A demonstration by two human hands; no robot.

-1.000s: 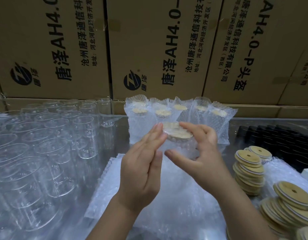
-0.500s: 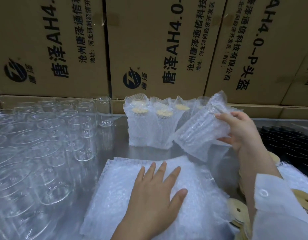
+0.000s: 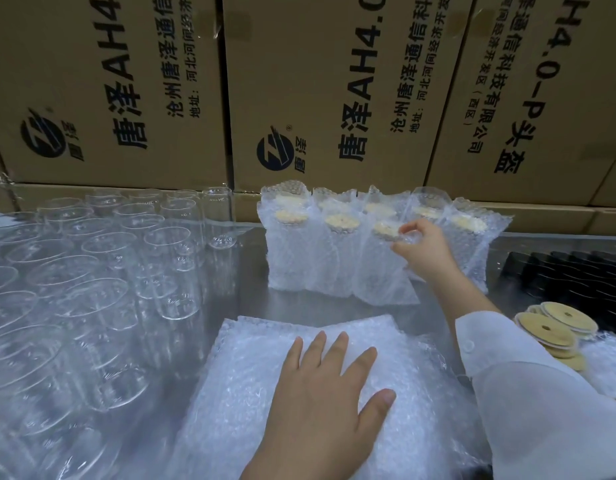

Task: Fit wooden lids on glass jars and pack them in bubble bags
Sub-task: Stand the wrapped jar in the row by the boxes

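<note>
Several cardboard boxes (image 3: 317, 81) at twelve o'clock, tops cut off. Glass jars (image 3: 92, 271) at nine, cropped, too overlapped to count. Bubble bags (image 3: 258, 375) stacked at six, under flat, spread left hand (image 3: 320, 410). Bagged jars (image 3: 299, 258) at one; right hand (image 3: 424, 251) pinching front bagged jar (image 3: 379, 271) near its lid. Black shapes (image 3: 569, 278) at three, unclear. Sleeve (image 3: 528, 403) partly hiding wooden lids (image 3: 549, 330) at four.
</note>
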